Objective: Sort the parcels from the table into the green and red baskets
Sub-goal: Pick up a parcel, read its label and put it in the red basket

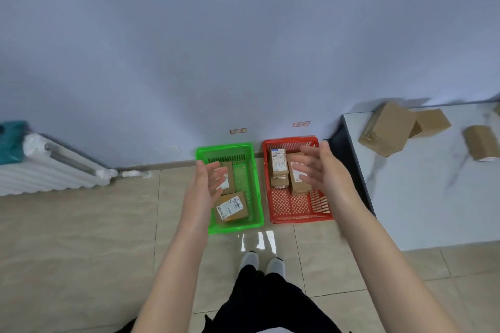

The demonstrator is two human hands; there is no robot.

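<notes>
Cardboard parcels (278,167) below the right hand (322,167) point lengthwise at the wall (243,48), inside the red basket (292,207). It and the left hand (208,184) are spread wide, empty.

The green basket (235,228) stands on the floor by the wall, with the red basket (300,220) just beside it on the right. In the green one a near parcel (232,208) and a far parcel (229,170) lie flat, labels up. At the red one's far end sit a left stack (278,167) and a right stack (295,184) of brown parcels. On the grey table (419,197) a big parcel (387,130) touches a small parcel (431,121), and a third parcel (481,143) lies apart
</notes>
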